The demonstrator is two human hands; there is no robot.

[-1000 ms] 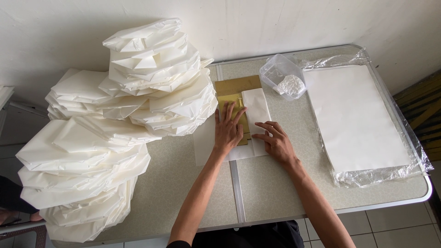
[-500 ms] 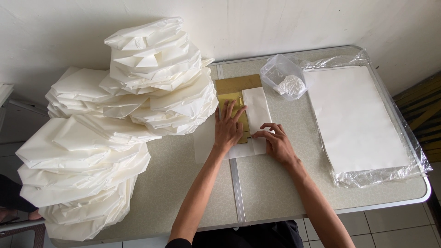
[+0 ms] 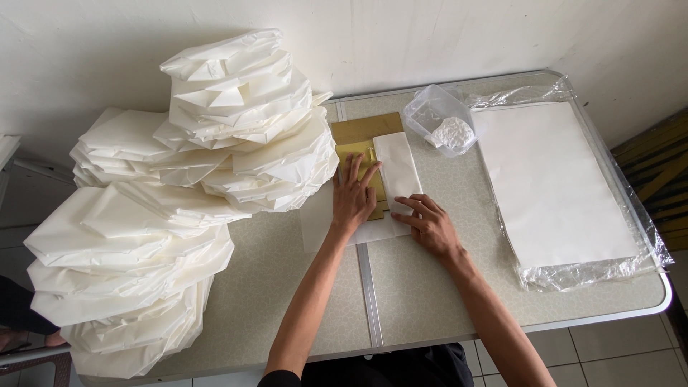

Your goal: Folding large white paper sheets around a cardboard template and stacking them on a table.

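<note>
My left hand lies flat, fingers spread, on a gold-brown cardboard template in the middle of the table. A sheet of white paper is folded over the template's right side. My right hand presses its fingertips on the lower part of that paper, just right of my left hand. Neither hand grips anything; both press down.
Tall stacks of folded white paper pieces fill the table's left half and hang over its left edge. A clear plastic tub with white paste stands behind the template. A pile of flat white sheets on plastic wrap lies at the right.
Both hands stay pressed on the template and paper; my right hand has shifted slightly along the fold.
</note>
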